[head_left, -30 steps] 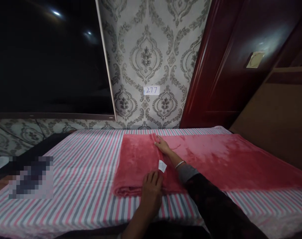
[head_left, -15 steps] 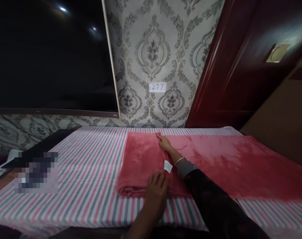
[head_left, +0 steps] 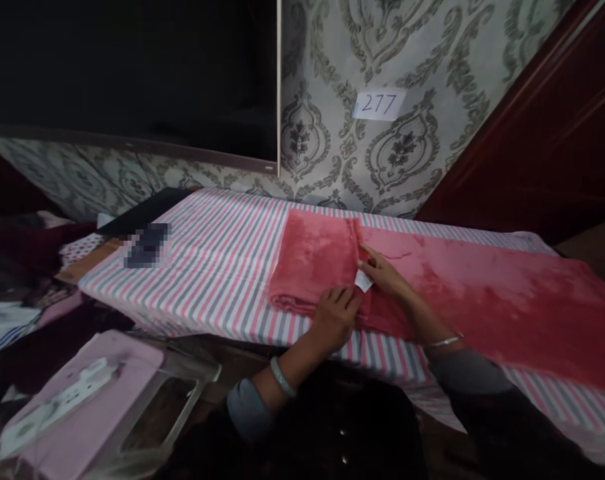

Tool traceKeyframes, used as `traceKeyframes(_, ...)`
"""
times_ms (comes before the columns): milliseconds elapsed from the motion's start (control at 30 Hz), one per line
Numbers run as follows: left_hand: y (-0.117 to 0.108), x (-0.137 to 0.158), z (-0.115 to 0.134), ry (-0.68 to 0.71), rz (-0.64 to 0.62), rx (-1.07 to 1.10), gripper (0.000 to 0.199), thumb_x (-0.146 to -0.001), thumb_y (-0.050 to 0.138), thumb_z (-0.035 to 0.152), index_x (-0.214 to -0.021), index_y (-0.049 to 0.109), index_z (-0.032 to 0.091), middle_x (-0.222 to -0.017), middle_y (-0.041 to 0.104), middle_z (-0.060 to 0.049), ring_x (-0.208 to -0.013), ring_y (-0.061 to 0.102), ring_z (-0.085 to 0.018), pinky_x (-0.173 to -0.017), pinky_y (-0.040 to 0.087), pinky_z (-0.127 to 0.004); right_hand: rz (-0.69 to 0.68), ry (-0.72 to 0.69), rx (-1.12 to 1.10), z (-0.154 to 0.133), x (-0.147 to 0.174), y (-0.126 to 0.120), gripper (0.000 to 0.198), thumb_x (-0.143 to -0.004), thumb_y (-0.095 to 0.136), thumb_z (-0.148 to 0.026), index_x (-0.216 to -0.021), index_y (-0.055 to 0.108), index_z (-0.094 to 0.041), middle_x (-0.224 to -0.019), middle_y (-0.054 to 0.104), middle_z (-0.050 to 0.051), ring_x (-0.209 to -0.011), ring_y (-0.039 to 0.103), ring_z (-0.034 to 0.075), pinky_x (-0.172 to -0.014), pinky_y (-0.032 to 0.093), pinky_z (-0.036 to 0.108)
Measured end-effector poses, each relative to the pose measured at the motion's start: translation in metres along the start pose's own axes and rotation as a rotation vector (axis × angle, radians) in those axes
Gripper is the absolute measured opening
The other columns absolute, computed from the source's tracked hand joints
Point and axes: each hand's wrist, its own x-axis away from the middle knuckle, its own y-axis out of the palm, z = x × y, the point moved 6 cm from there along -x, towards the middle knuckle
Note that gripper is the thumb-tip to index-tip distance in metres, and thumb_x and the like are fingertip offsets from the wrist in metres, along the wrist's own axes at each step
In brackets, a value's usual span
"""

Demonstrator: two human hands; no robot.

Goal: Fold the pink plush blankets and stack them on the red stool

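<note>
A red plush blanket [head_left: 315, 257] lies lengthwise on a striped sheet [head_left: 217, 247]. Its left part is folded over into a thick, layered pad, and the rest spreads flat to the right. My left hand [head_left: 336, 317] is closed on the pad's front edge near its right corner, fingers bent over the top and thumb hidden. At the pad's right edge, my right hand [head_left: 382, 272] has thumb and forefinger on the cloth, beside a white label [head_left: 363, 281].
A blurred-out dark object [head_left: 146, 245] lies at the sheet's left end. Below left, a white power strip [head_left: 57, 403] rests on a pink lid [head_left: 127, 360]. Behind are a large television [head_left: 132, 73] and a wall with a paper marked 277 [head_left: 379, 105].
The view has swung down and left, bringing the pink lid and power strip into sight. My right hand has come from the pad's far corner toward the label; my left stays near the front edge.
</note>
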Motion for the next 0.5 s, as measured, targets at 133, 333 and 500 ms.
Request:
traceKeyframes(133,-0.002,0.000,0.000,-0.018,0.017,-0.016,0.035,-0.088,0.054,0.016,-0.122,0.063,0.013,-0.122,0.066,-0.014,-0.114,0.057,-0.029,-0.102,0.044,-0.046,-0.050,0.057,-0.139,-0.005,0.054,0.011,0.069,-0.083,0.067,-0.046,-0.147,0.050,-0.025,-0.106,0.071,0.005,-0.089,0.065,0.021,-0.078,0.056,0.031)
traceKeyframes(333,-0.010,0.001,0.004,0.003,0.037,-0.024,0.036,-0.090,0.053,0.018,-0.124,0.061,0.011,-0.130,0.064,-0.015,-0.118,0.056,-0.028,-0.101,0.045,-0.045,-0.069,0.182,-0.518,-0.014,0.082,0.036,0.067,-0.067,0.081,-0.040,-0.130,0.061,-0.027,-0.090,0.071,-0.001,-0.075,0.065,0.016,-0.067,0.055,0.027)
traceKeyframes(500,-0.042,0.017,-0.011,-0.067,0.050,-0.117,0.053,-0.090,0.056,0.023,-0.142,0.050,0.013,-0.143,0.056,-0.017,-0.132,0.049,-0.031,-0.113,0.034,-0.055,-0.002,0.241,-0.750,-0.033,0.076,0.033,0.053,-0.057,0.086,-0.025,-0.106,0.067,-0.025,-0.079,0.070,-0.003,-0.066,0.063,0.014,-0.059,0.055,0.024)
